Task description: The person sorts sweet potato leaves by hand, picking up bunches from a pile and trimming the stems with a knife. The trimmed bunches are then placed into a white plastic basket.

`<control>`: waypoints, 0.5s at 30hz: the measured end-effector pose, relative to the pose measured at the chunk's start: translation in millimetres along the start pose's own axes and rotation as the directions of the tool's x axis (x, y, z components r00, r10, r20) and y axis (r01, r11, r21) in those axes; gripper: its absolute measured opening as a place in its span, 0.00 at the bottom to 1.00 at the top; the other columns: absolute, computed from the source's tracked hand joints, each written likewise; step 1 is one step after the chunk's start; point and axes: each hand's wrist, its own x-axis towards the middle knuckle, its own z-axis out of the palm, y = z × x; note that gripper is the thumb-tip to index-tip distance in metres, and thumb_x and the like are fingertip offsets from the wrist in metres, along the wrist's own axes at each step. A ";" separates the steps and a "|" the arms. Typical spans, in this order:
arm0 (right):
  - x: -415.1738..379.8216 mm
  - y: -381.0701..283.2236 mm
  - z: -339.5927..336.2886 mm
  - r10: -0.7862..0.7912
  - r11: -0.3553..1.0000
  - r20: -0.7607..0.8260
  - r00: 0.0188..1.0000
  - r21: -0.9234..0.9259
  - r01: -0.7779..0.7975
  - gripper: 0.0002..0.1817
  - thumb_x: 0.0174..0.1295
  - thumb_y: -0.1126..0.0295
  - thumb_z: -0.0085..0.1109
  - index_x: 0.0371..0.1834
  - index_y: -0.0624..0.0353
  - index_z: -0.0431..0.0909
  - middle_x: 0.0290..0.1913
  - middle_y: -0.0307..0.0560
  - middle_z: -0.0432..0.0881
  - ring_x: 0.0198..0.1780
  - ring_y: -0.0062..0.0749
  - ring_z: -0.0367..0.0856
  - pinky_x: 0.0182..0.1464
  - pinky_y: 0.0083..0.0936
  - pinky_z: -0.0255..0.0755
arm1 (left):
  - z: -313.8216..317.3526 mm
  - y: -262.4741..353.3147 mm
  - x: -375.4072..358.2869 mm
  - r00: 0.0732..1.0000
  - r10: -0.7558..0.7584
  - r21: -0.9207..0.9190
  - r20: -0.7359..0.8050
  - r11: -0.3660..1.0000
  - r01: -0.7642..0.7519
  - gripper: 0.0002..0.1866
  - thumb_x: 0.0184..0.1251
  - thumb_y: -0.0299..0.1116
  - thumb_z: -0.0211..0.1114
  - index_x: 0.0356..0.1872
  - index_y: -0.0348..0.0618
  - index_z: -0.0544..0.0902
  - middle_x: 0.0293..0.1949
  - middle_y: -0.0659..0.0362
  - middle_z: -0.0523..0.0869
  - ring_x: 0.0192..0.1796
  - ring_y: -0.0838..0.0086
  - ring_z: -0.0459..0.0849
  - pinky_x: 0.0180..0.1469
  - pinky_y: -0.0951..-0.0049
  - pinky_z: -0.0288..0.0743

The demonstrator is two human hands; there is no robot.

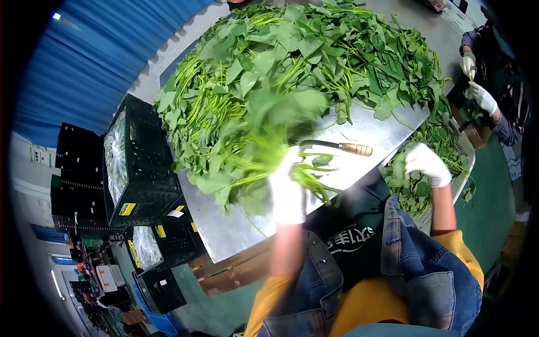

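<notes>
My left hand [287, 188], in a white glove and smeared by motion, is closed around a bunch of leafy green stems [261, 151] above the metal table. The stems' cut ends stick out to the right of the fist. Off to the right, my right hand [426, 164], also gloved in white, hangs over a white basket of greens [465, 154] with its fingers curled together; what they hold, if anything, is hidden. A curved knife with a wooden handle [356, 149] lies on the metal table [216, 227] between the hands. A large heap of leafy greens [303, 53] covers the table's far part.
Black crates [143, 163] with plastic-wrapped contents are stacked at the left. A cardboard box [236, 268] sits under the table edge. At the right, another person's gloved hands [482, 96] hold a bit of greens. A blue curtain [106, 62] hangs behind.
</notes>
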 end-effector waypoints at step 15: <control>140.3 -50.4 112.8 -0.833 0.533 -0.133 0.537 -0.454 0.714 0.10 0.60 0.72 0.60 0.42 0.67 0.81 0.42 0.45 0.84 0.41 0.25 0.80 0.45 0.21 0.73 | 27.5 4.5 -1.5 0.897 -0.326 -0.948 0.300 0.007 0.320 0.12 0.58 0.17 0.64 0.44 0.31 0.80 0.36 0.57 0.84 0.34 0.75 0.82 0.39 0.78 0.77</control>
